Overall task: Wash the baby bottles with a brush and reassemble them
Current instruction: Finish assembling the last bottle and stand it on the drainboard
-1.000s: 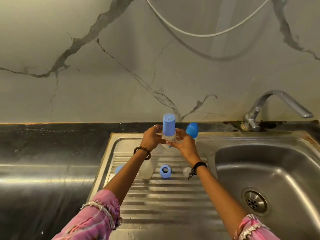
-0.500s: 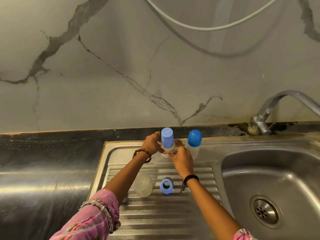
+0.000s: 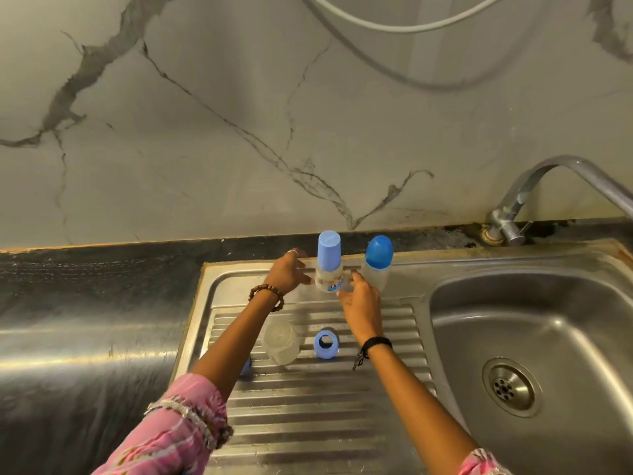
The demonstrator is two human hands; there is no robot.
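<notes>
Two capped bottles stand at the drainboard's (image 3: 308, 423) back: light-blue-capped bottle (image 3: 329, 265) and dark-blue-capped bottle (image 3: 376, 265). Left hand (image 3: 287, 274) and right hand (image 3: 359, 303) flank the first with loose fingers, holding nothing. Left to assemble: clear bottle (image 3: 281, 341), blue collar ring (image 3: 326, 343).

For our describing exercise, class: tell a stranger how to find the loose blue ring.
Start at the steel sink and move left onto its ribbed draining board. Between the person's forearms, the blue ring lies beside a clear bottle. Unlike the two capped bottles behind, it is small, open-holed and attached to nothing.
</notes>
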